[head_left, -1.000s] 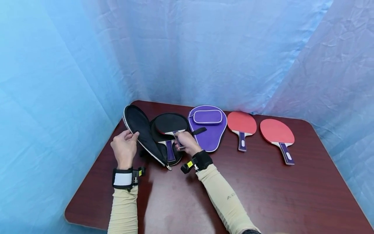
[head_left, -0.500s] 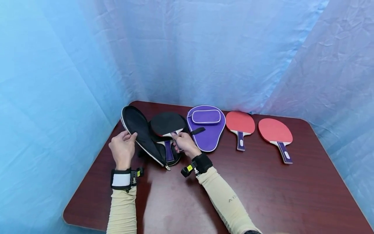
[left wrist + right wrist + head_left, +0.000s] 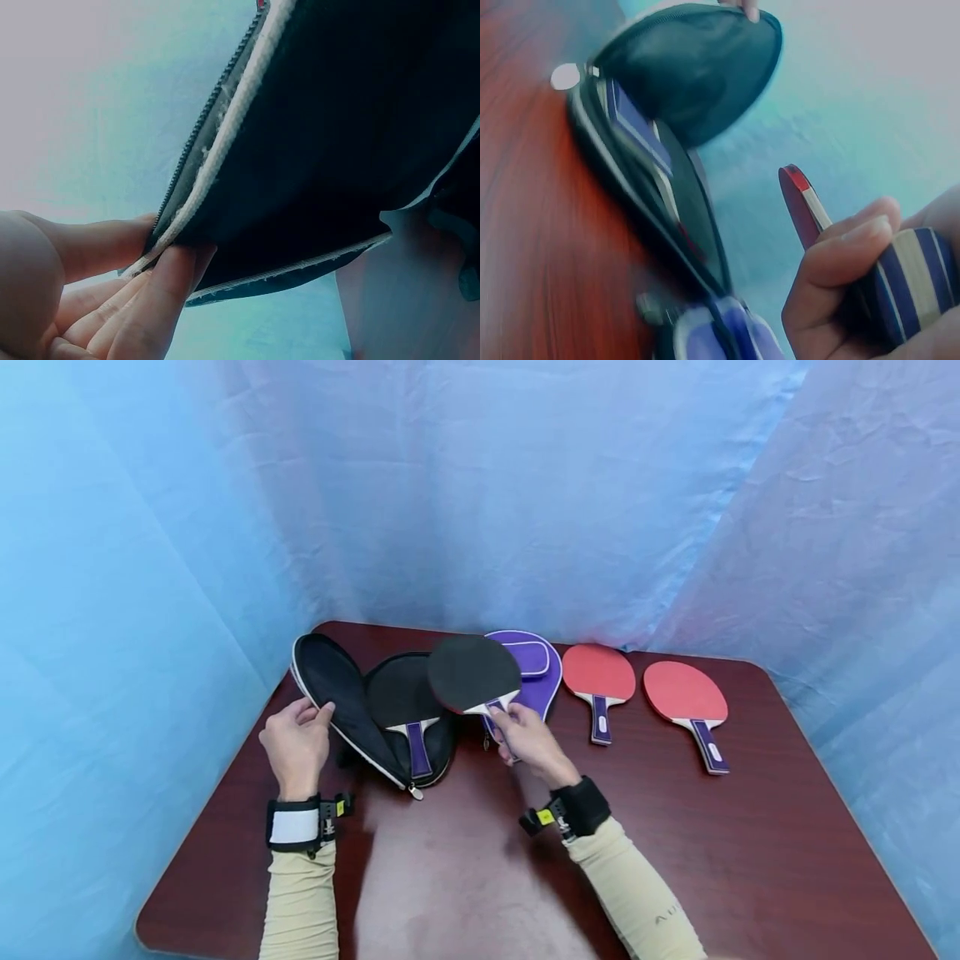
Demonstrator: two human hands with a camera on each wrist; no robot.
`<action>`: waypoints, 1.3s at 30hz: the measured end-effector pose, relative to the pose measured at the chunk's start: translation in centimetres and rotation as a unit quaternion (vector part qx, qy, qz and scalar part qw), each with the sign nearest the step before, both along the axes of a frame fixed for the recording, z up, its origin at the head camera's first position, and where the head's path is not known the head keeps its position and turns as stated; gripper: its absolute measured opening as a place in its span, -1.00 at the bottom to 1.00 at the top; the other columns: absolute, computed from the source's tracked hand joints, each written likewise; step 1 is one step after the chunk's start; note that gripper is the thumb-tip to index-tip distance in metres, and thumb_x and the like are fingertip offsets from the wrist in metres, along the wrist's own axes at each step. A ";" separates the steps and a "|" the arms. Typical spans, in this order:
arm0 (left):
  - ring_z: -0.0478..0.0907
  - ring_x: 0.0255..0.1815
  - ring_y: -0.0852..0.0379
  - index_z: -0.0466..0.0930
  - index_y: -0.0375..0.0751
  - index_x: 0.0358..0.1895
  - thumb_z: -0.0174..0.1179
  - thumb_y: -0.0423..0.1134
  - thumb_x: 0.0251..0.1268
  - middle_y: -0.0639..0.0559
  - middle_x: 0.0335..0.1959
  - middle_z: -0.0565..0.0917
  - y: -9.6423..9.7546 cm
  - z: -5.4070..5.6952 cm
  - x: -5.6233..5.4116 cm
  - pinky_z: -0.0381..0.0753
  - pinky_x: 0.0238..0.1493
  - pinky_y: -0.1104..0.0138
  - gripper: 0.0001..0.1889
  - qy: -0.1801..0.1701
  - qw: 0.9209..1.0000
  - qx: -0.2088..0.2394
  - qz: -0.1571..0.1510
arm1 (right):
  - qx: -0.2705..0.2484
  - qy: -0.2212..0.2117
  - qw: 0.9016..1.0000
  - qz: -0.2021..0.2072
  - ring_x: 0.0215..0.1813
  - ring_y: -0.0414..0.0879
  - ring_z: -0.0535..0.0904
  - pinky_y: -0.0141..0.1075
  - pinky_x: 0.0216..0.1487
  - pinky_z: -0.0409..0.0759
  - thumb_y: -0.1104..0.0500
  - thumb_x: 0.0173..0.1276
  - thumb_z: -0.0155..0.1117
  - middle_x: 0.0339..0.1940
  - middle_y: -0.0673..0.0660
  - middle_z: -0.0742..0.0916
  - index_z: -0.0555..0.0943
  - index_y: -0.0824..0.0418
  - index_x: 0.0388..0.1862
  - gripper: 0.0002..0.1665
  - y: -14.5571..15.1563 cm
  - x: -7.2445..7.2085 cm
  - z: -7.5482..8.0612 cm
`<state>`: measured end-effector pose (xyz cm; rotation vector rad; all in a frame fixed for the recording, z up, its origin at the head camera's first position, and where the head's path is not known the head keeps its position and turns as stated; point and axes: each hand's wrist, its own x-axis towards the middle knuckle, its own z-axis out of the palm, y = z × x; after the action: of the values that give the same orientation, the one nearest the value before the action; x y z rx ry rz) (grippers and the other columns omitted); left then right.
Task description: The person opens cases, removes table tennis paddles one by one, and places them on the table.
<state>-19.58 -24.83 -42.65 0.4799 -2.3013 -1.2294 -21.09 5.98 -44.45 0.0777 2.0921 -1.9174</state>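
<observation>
In the head view my left hand (image 3: 297,745) pinches the raised edge of an unzipped black paddle case (image 3: 330,681); the left wrist view shows thumb and fingers on its piped zipper edge (image 3: 217,154). Inside the case lies a table tennis paddle (image 3: 405,687), black side up, its purple handle toward me. My right hand (image 3: 531,743) grips the handle of a second table tennis paddle (image 3: 474,672), held black side up above the table. Its blade covers part of a purple paddle case (image 3: 551,681). The right wrist view shows the striped handle end (image 3: 915,277) in that hand.
Two red-faced paddles, one nearer (image 3: 598,675) and one farther right (image 3: 685,693), lie with handles toward me on the dark red table (image 3: 480,860). Blue curtains (image 3: 480,502) hang behind and to the left of it.
My right hand has lifted its paddle off the one in the black case and moved it right, partly over the purple case. The left hand keeps holding the case flap. The head view has shifted slightly.
</observation>
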 end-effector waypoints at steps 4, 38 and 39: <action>0.71 -0.11 -0.22 0.67 -0.41 0.08 0.35 -0.24 0.26 -0.36 -0.15 0.73 0.0 0.1 -0.3 0.62 0.02 -0.02 -0.61 0.006 1.000 0.001 -0.001 | 0.023 0.016 0.999 -0.021 -0.68 -0.15 0.38 -0.35 -0.64 0.39 -0.01 0.60 0.00 -0.47 0.13 0.49 0.36 0.33 -0.18 -0.62 3.8 1.5 0.7; 0.70 -0.06 -0.22 0.64 -0.37 0.14 0.31 -0.21 0.32 -0.33 -0.09 0.73 -1.0 0.8 -0.3 0.63 0.01 -0.03 -0.60 -0.004 1.000 0.005 0.015 | 0.085 -0.067 0.980 -0.166 -0.58 -0.18 0.43 -0.32 -0.52 0.55 -0.17 0.60 -0.11 -0.35 0.12 0.52 0.25 0.40 0.14 -0.38 19.0 13.3 -3.6; 0.70 -0.06 -0.23 0.65 -0.38 0.13 0.30 -0.21 0.32 -0.34 -0.09 0.73 -1.0 0.8 -0.3 0.63 0.00 -0.03 -0.60 -0.003 1.000 0.003 0.013 | 0.080 -0.069 0.980 -0.168 -0.58 -0.18 0.43 -0.33 -0.53 0.55 -0.17 0.60 -0.12 -0.35 0.12 0.52 0.25 0.39 0.15 -0.38 19.1 13.3 -3.7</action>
<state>-19.92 -25.80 -41.86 0.5149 -2.2900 -1.2237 -7.79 25.06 -48.17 0.6184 2.2458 -1.8489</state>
